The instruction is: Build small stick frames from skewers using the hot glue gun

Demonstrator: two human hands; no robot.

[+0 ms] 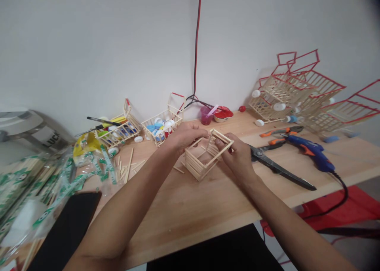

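A small open box frame of pale wooden sticks [199, 163] rests on the wooden table [190, 207] in the middle of the view. My left hand [184, 135] grips its far upper edge with curled fingers. My right hand [239, 156] pinches the top stick at the frame's right corner. Both hands are closed on the frame.
Black scissors [279, 169], orange-handled pliers [282, 131] and a blue glue gun [311, 151] lie to the right. Finished stick carts with red trim [299, 91] stand at the back right. Two small carts holding bottle caps [162, 124] and loose sticks [124, 169] are left, by plastic packaging [35, 192].
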